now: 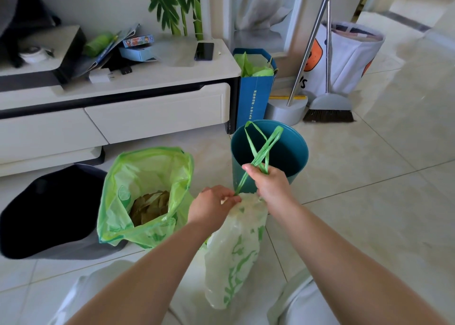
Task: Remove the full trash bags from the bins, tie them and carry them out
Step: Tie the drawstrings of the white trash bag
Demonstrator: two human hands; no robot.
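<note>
Nearest, a pale trash bag point(234, 248) out of its bin, standing on the floor between the knees, neck gathered. Left hand point(211, 205) pinched shut on the gathered neck; right hand point(272, 185) closed around the green drawstring loops point(262, 147), pulled up taut. Knot apparently not yet finished. Just behind, the teal bin point(283, 149), empty. To the left, a second green bag point(145, 196), also lifted out beside a dark bin point(46, 214), mouth wide open, untied. Left to do: both knots, then carrying out.
</note>
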